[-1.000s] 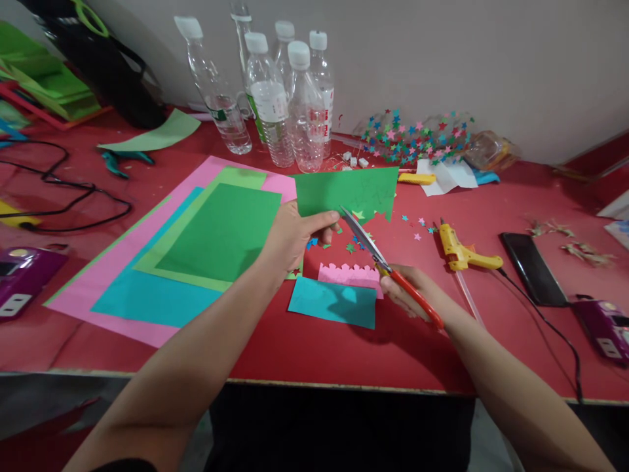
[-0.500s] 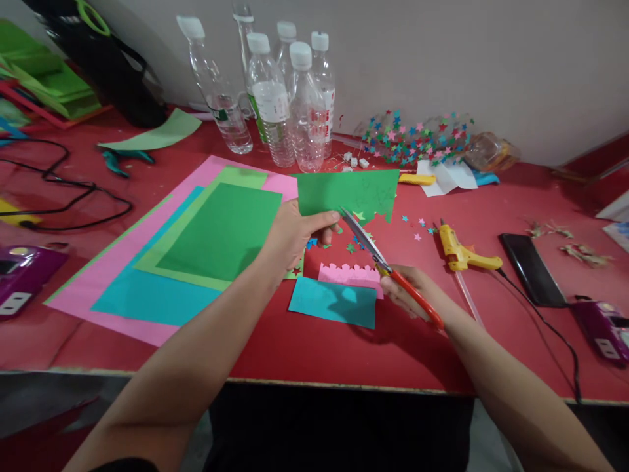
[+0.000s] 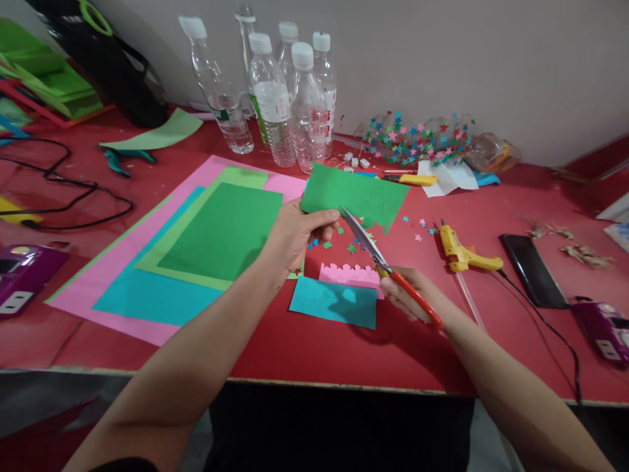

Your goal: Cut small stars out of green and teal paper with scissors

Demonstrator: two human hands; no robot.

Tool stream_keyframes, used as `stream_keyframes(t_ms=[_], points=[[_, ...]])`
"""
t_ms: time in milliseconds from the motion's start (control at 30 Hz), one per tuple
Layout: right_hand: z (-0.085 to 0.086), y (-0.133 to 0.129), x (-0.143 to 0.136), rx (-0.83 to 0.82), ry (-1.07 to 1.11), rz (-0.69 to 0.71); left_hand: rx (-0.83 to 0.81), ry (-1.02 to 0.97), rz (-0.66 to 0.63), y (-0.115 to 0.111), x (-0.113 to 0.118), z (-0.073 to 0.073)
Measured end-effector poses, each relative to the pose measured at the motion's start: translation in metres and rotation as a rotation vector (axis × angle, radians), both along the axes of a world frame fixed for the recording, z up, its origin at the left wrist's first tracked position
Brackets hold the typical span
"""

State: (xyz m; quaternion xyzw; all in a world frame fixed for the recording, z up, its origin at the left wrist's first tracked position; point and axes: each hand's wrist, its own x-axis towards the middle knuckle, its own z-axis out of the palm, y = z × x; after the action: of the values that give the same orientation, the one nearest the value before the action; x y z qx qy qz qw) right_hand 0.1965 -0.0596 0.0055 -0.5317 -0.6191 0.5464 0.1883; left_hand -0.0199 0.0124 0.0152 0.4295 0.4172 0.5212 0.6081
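My left hand [image 3: 302,229] pinches the lower left part of a green paper piece [image 3: 356,193], which is held up tilted above the table. Faint drawn outlines show on its right part. In my right hand [image 3: 410,288] is a pair of scissors with red handles [image 3: 415,298]. Their blades look nearly closed, and the tips are at the paper's lower edge beside my left thumb. Below lie a pink strip with a notched edge [image 3: 346,276] and a blue paper rectangle [image 3: 334,303]. Small cut paper stars [image 3: 352,248] are scattered under the green piece.
Stacked coloured sheets [image 3: 221,229] lie to the left. Plastic bottles [image 3: 272,105] stand along the wall, beside a star-filled bottle [image 3: 417,139] on its side. A yellow glue gun [image 3: 464,249], its cord and a black phone [image 3: 533,270] are at right. A yellow cutter [image 3: 417,179] lies behind.
The green paper piece has turned clockwise in my left hand, its right side dropping and its left corner rising. The scissors and my right hand stay almost in place.
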Motion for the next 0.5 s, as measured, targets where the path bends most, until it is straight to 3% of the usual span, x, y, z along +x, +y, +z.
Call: stream_keyframes(t_ms=[500], points=[[0.0007, -0.0013, -0.0001, 0.017, 0.002, 0.026, 0.006, 0.042, 0.000, -0.0028, 0.0028, 0.0004]])
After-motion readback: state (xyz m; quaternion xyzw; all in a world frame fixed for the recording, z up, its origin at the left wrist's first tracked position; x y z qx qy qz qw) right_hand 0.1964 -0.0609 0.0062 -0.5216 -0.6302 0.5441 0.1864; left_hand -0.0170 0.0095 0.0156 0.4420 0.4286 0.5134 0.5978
